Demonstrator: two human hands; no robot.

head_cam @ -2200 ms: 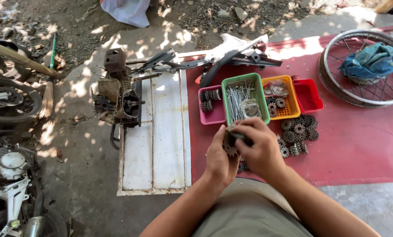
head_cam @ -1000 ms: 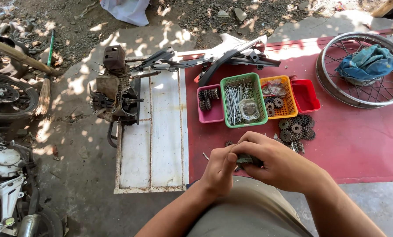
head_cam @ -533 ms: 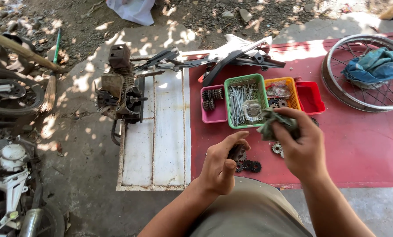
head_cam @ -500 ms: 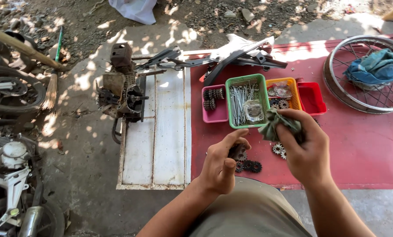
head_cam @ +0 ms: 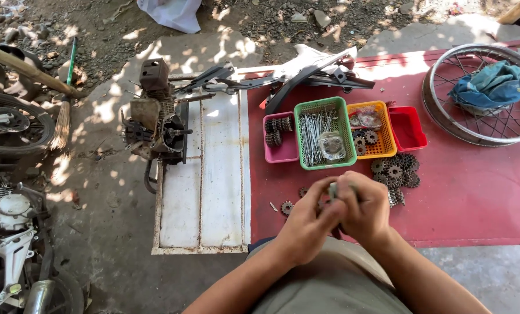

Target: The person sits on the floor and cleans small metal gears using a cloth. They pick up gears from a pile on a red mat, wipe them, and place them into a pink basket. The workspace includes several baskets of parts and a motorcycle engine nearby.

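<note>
Your fingers (head_cam: 353, 195) on both hands are pressed together around a small grey metal part (head_cam: 332, 189), mostly hidden between them. Your left hand (head_cam: 309, 224) and right hand (head_cam: 365, 209) touch above the red mat (head_cam: 475, 186). A loose sprocket (head_cam: 286, 207) lies just beside your left hand. A pile of sprockets (head_cam: 395, 170) sits near the green basket (head_cam: 322, 139) of spokes.
</note>
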